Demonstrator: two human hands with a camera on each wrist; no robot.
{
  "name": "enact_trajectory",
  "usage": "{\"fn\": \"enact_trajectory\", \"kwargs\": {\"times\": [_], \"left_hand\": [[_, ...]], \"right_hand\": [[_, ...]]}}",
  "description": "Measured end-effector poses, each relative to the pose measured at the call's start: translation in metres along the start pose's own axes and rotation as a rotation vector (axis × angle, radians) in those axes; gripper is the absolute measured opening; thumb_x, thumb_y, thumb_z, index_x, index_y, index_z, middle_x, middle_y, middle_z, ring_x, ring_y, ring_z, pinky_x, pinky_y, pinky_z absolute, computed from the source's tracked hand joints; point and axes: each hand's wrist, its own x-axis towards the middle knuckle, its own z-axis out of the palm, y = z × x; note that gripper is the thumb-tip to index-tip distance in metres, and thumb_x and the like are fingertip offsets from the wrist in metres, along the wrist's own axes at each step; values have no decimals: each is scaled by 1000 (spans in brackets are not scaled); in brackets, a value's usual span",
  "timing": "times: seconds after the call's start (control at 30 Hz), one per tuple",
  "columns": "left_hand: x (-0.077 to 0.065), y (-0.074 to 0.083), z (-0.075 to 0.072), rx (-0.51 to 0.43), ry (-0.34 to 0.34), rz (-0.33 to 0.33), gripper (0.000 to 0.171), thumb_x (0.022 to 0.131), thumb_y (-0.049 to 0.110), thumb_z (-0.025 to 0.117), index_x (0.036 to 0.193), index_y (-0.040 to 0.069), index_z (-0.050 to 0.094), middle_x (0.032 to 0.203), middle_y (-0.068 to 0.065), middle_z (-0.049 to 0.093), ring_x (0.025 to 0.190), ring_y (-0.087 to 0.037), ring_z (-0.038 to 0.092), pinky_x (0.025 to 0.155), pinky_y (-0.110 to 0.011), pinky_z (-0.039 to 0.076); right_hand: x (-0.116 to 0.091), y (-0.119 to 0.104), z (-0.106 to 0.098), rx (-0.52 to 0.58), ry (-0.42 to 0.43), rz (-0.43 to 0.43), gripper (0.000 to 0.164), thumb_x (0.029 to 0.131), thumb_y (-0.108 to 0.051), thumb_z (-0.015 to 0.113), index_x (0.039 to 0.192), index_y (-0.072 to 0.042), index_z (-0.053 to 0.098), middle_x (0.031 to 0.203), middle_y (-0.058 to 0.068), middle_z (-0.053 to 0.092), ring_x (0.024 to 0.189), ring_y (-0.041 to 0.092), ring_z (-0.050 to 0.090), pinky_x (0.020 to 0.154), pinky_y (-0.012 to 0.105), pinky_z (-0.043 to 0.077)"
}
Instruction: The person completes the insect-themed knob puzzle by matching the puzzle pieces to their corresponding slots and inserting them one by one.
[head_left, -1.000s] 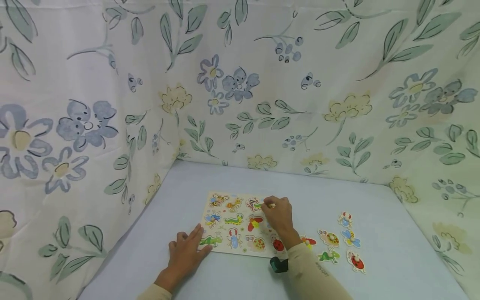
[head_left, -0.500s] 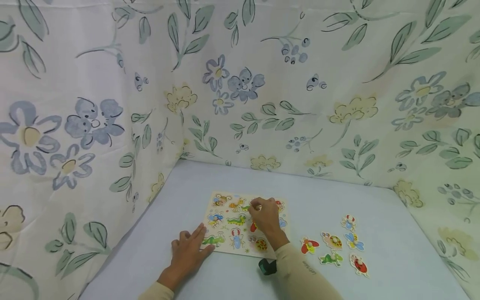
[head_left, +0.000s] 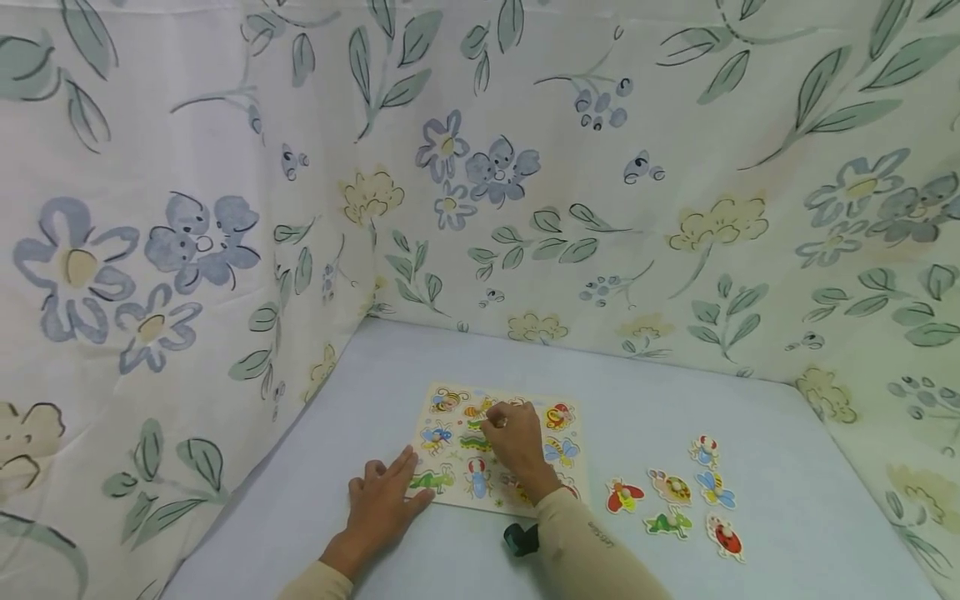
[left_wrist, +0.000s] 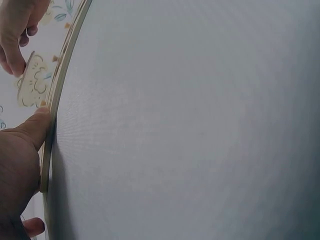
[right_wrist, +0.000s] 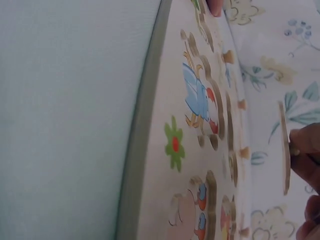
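In the head view, a wooden puzzle board (head_left: 459, 501) with insect pictures lies on the table. My left hand (head_left: 378, 502) rests at its left front corner, fingertips on the edge; the left wrist view shows the thumb (left_wrist: 37, 127) against the board's side. Above the board, my right hand (head_left: 517, 442) pinches a green caterpillar puzzle piece (head_left: 473, 425) between thumb and fingertips. Seen edge-on in the right wrist view, the thin wooden piece (right_wrist: 285, 155) is raised off the board. The printed caterpillar slot (head_left: 472, 443) is just below it, partly covered by the hand.
Right of the board lie several loose knobbed pieces, among them a red-winged insect (head_left: 623, 496), a snail (head_left: 670, 487), a grasshopper (head_left: 668, 522) and a ladybird (head_left: 725, 536). A dark green wrist strap (head_left: 521, 540) shows under the right sleeve. Floral cloth (head_left: 555, 250) hangs behind.
My right hand has carried the caterpillar piece leftward across the board, from the upper right to over its middle left. The left hand has stayed at the corner. The head view has turned slightly.
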Motion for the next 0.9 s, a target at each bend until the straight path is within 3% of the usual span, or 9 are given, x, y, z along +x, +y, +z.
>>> {"fn": "enact_trajectory", "kwargs": {"times": [0.47, 0.77, 0.9], "left_hand": [[-1, 1, -2, -1, 13, 18, 71, 86, 52, 66, 140, 9, 52, 148, -4, 42, 106, -30, 40, 78, -49, 28], [-1, 1, -2, -3, 17, 19, 70, 86, 52, 66, 140, 9, 52, 148, -4, 43, 105, -29, 40, 77, -48, 28], [0, 1, -2, -5, 9, 15, 71, 86, 53, 65, 140, 10, 52, 149, -3, 42, 106, -29, 40, 77, -48, 28]], "right_hand": [[-5, 6, 16, -30, -63, 87, 8, 78, -13, 79, 76, -14, 71, 71, -5, 55, 73, 18, 44, 63, 35, 39], [-8, 5, 20, -20, -110, 125, 5, 78, -11, 78, 79, -11, 73, 69, -8, 60, 74, 18, 45, 66, 34, 39], [-9, 7, 22, -45, -102, 103, 6, 77, -10, 78, 77, -11, 72, 70, -7, 63, 74, 18, 46, 66, 35, 40]]}}
